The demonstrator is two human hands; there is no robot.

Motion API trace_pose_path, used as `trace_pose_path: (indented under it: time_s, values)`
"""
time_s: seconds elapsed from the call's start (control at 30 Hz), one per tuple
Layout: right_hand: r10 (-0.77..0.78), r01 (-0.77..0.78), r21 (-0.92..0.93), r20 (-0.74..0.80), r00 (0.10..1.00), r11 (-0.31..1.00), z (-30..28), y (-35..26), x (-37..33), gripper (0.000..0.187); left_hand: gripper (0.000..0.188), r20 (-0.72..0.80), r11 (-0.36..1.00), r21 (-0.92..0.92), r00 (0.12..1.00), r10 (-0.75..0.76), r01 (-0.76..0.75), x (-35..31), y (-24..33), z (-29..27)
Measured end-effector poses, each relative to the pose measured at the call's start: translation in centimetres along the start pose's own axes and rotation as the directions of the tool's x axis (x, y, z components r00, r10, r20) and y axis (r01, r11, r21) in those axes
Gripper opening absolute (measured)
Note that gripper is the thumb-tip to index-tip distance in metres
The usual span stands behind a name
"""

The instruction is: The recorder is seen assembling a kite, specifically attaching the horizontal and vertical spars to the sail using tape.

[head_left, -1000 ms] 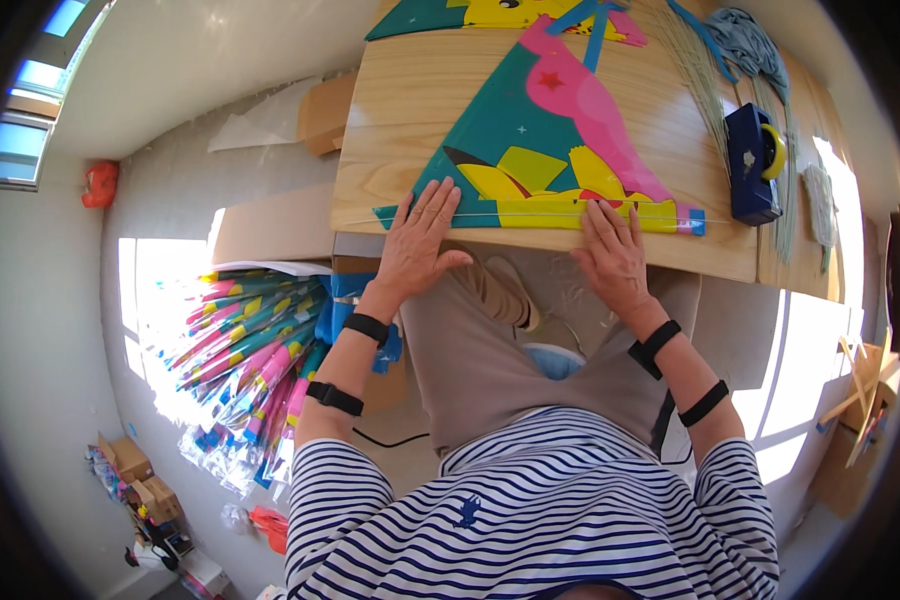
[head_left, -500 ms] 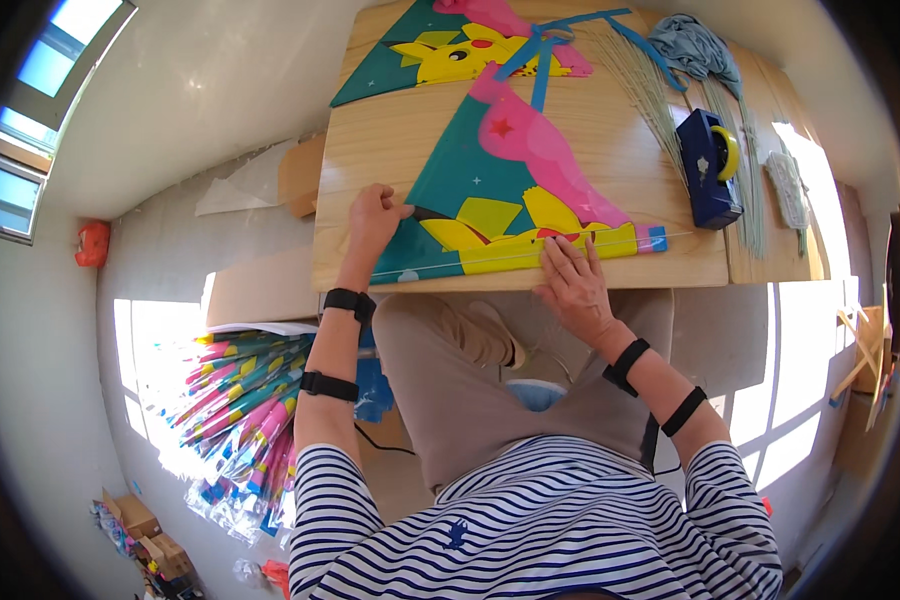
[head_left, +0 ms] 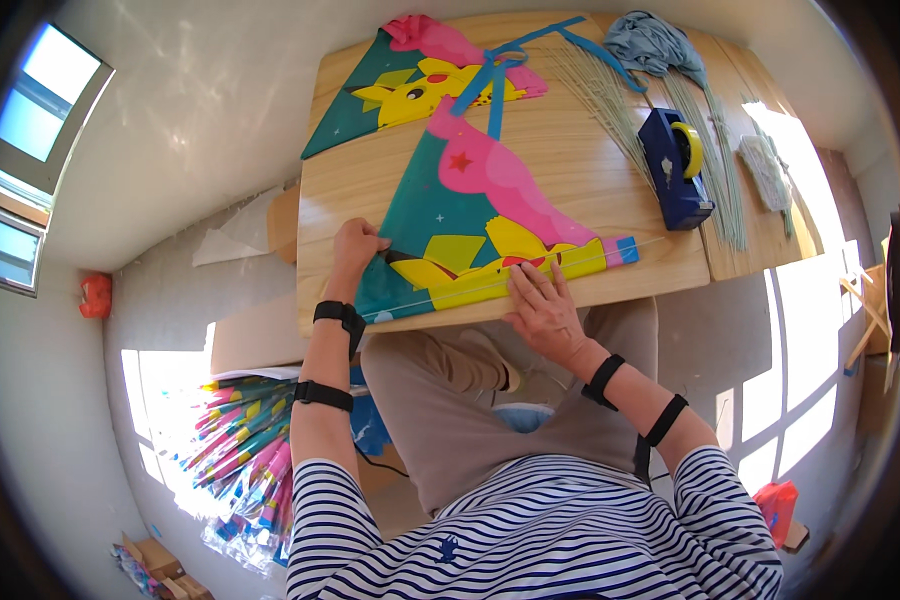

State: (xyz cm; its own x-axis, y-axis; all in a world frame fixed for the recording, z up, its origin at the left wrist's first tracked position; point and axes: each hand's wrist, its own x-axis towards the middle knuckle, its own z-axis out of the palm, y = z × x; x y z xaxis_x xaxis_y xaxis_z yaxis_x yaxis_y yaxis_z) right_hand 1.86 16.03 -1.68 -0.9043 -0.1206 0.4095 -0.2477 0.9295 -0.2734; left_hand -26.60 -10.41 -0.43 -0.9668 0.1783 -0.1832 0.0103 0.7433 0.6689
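Observation:
A triangular kite sheet (head_left: 425,215) in green, pink and yellow, printed with a cartoon figure, lies flat near the table's front edge. My left hand (head_left: 358,246) is closed, thumb and fingertips pinching the sheet's left edge. Along the near edge runs a thin pale rod (head_left: 649,241), its tip sticking out past the blue right corner. My right hand (head_left: 550,312) rests on that near edge with fingers stretched out, pressing the yellow part. A blue ribbon (head_left: 495,105) touches the sheet's top.
Farther back lies a second kite sheet (head_left: 355,115). On the right are thin sticks (head_left: 600,100), a blue tape dispenser (head_left: 670,175), a grey-blue cloth (head_left: 655,45) and a clear bag (head_left: 765,172). Bundled kites in plastic (head_left: 250,440) sit low at the left, below the table (head_left: 590,120).
My view has shifted and tilted, so the table appears farther left. The rod's tip now shows beyond the sheet's right corner. Both hands keep their places on the sheet.

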Motion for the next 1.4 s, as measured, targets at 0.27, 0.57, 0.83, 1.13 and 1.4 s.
trace_pose_path:
  time_s: [0.27,0.57,0.83,1.13,1.4]
  values:
    - [0.011,-0.011,-0.004,0.033,0.999,1.0,-1.0,-0.6,0.3,0.053,0.02,0.097,0.994,-0.106,0.995,0.027,-0.016,-0.3,-0.2,-0.9]
    - [0.014,-0.014,-0.014,0.036,0.999,1.0,-0.5,-0.3,0.0,0.053,0.014,-0.279,0.753,0.335,0.704,0.653,-0.566,-9.4,3.0,1.6]
    - [0.015,-0.014,-0.019,0.058,0.998,1.0,-0.5,-0.3,0.0,0.052,0.01,-0.093,0.496,0.619,0.57,0.816,-0.609,-12.3,1.5,4.0]
    - [0.008,-0.004,-0.047,0.079,0.997,0.999,-0.4,-0.2,0.1,0.051,0.01,-0.064,0.467,0.601,0.543,0.837,-0.649,-12.6,1.3,3.5]
    - [0.0,0.007,-0.093,0.076,0.997,0.996,-1.2,-0.5,0.4,0.053,0.01,-0.061,0.451,0.587,0.518,0.853,-0.673,-12.6,1.3,3.5]
